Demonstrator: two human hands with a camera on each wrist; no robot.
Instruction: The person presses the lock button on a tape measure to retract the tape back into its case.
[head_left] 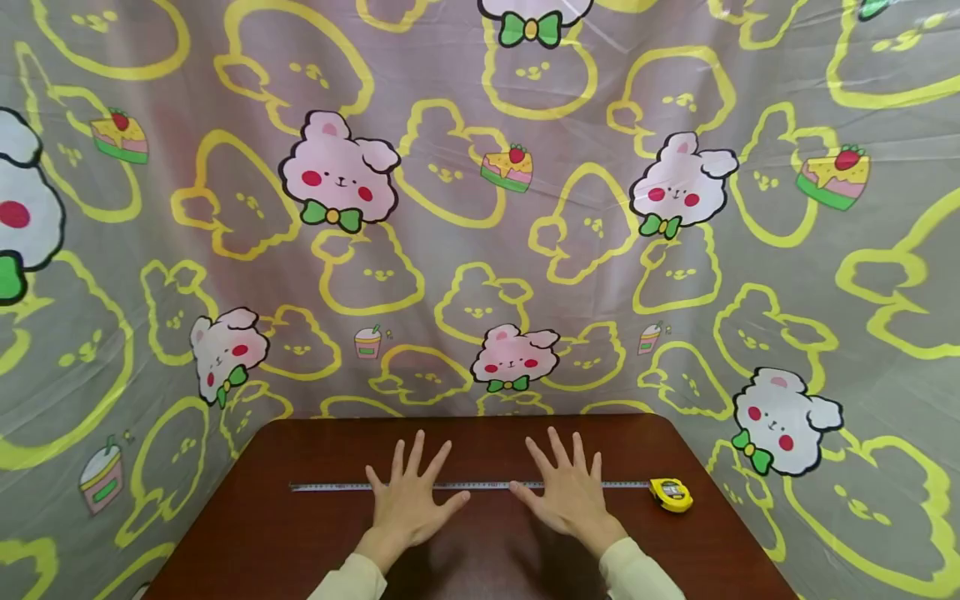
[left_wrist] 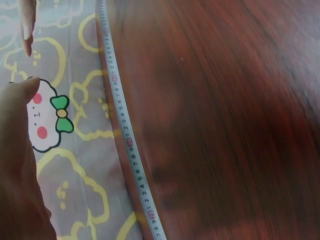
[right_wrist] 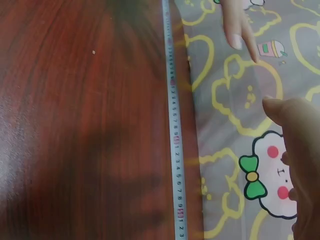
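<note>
A tape measure has a yellow case [head_left: 671, 495] at the right of the table, its metal blade [head_left: 480, 485] drawn out in a straight line to the left. Above the blade's left half, my left hand [head_left: 407, 500] holds nothing, its fingers straight and spread. My right hand [head_left: 570, 498] is spread the same way over the right half, its thumb pointing left. Both wrist views show the numbered blade [left_wrist: 120, 107] [right_wrist: 174, 125] apart from the hands, with shadows on the wood below. Parts of the blade are hidden behind the hands in the head view.
The dark reddish-brown wooden table [head_left: 300, 550] has rounded far corners. A grey curtain [head_left: 450, 275] with yellow outlines and cartoon animals hangs behind the table and along both sides.
</note>
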